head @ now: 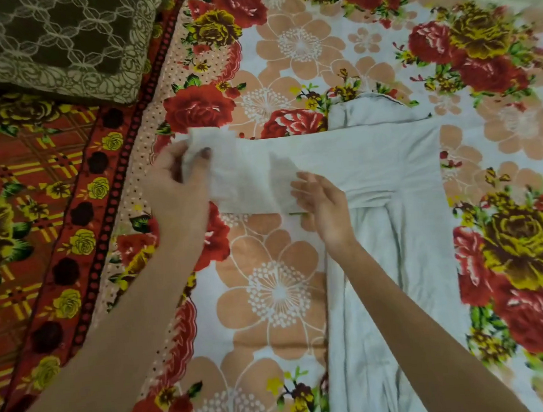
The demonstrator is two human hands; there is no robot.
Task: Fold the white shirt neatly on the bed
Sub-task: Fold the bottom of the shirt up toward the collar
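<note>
Nearest, two bare forearms are seen reaching in from the lower edge over the bed [272, 304], which is covered by a smooth printed sheet of large peach blossoms outlined in white, with red and yellow roses around them. Beside the right forearm, the body of the white shirt [386, 294] is laid lengthwise as a long, narrow panel of soft, thin cloth, creased into loose lengthwise folds. Further up, a sleeve [248, 178] is stretched flat across to the left as a broad rectangular band, its fabric faintly mottled. The right hand [320, 201] is laid on the lower edge of this band, fingers extended and slightly spread, pressing the cloth down rather than gripping it. The left hand [179, 184] is closed on the sleeve's far left end, the cuff pinched between thumb and curled fingers and lifted a little off the sheet; that end is blurred. Beyond the band, the collar [370, 111] is seen as a rounded, folded hump of thicker cloth with a dark seam line. To the left, the sheet is bordered by a dotted strip and a red and yellow checked panel. Farthest, at the upper left corner, a brown pillow [52, 44] with a pale lace-like lattice pattern is lying.
</note>
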